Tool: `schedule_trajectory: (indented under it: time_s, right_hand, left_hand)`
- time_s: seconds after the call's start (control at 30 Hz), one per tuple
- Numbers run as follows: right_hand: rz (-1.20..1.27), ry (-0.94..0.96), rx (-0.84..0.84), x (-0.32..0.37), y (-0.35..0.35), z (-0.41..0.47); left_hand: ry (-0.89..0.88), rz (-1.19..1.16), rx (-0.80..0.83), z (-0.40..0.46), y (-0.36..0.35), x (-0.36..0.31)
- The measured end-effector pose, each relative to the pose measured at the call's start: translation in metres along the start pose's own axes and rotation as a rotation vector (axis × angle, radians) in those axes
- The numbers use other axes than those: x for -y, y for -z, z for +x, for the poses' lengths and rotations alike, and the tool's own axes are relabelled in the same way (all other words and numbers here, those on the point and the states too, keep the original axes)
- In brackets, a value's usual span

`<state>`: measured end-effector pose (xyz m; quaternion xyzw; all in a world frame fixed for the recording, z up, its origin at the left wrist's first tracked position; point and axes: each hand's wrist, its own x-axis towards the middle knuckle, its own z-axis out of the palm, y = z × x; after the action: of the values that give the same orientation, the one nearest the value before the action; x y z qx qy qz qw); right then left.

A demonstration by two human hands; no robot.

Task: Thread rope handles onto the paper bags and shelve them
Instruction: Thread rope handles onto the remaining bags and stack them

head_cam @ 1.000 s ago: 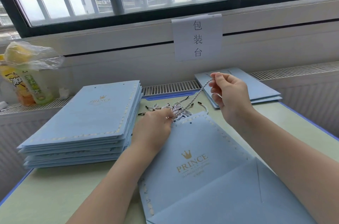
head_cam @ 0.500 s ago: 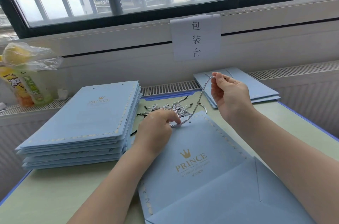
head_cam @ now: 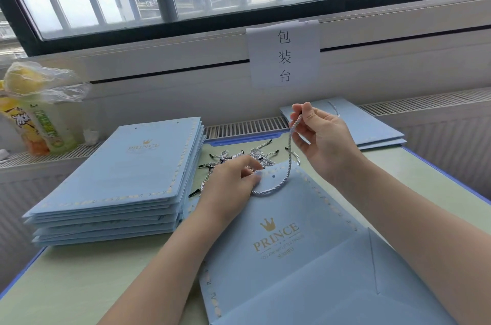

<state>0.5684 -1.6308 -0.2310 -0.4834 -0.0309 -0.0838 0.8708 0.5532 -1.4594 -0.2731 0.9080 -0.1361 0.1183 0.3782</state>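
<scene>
Threading is under way on the paper bag (head_cam: 279,239) lying flat on the table (head_cam: 79,284) in front of the person. The right hand (head_cam: 322,136) pinches one end of a rope handle (head_cam: 288,165) and holds it raised above the bag's top edge; from there the cord drops and curves across the paper toward the left hand (head_cam: 233,181). That hand's fingers are curled onto the cord at the bag's top edge, beside a punched hole (head_cam: 273,176), though whether the cord has passed through a hole there cannot be made out. Loose ropes (head_cam: 239,155) lie in a heap just behind the bag. To the left, a tall stack of flat bags (head_cam: 119,178) shows bare holes, so most work seems left. A few bags (head_cam: 372,128) lie apart at the right, one apparently with a cord. No shelf is in view.
</scene>
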Motion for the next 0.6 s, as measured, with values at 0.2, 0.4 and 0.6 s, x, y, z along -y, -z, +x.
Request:
schedule_trajectory:
  time_s: [0.2,0.4,0.6]
  right_hand:
    - [-0.592,0.236,0.13,-0.006,-0.003,-0.004]
    - [-1.238,0.397,0.384,-0.01,-0.01,-0.01]
    - [-1.61,0.411,0.401,-0.004,-0.007,-0.014]
  left_hand:
    - [-0.006,0.053,-0.113,0.003,0.004,-0.001]
    - [0.001,0.236,-0.106,-0.002,0.007,-0.01]
    - [0.012,0.339,-0.082,-0.003,0.006,-0.01]
